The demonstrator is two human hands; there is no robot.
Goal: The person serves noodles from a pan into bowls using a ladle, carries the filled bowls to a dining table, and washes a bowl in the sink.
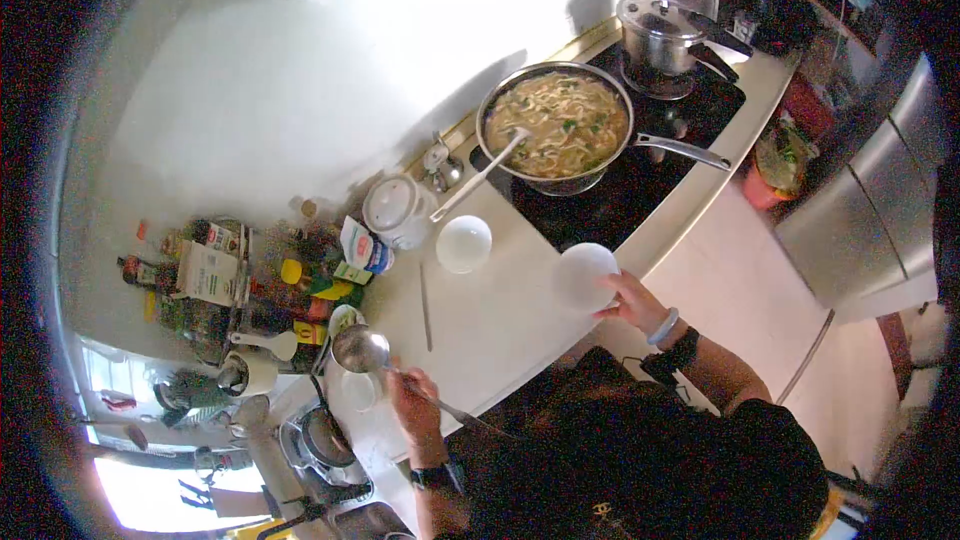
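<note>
looks like serving setup
left hand (415, 405) grips long-handled silver metal ladle (361, 348); right hand (638, 303) holds round white bowl (583, 278). next likely needs it level near round steel pan (545, 178).

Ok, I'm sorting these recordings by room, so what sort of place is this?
A kitchen, probably one in a home. The signs are the black cooktop, the metal pressure cooker standing on it, and the ladle held in the left hand.
</note>
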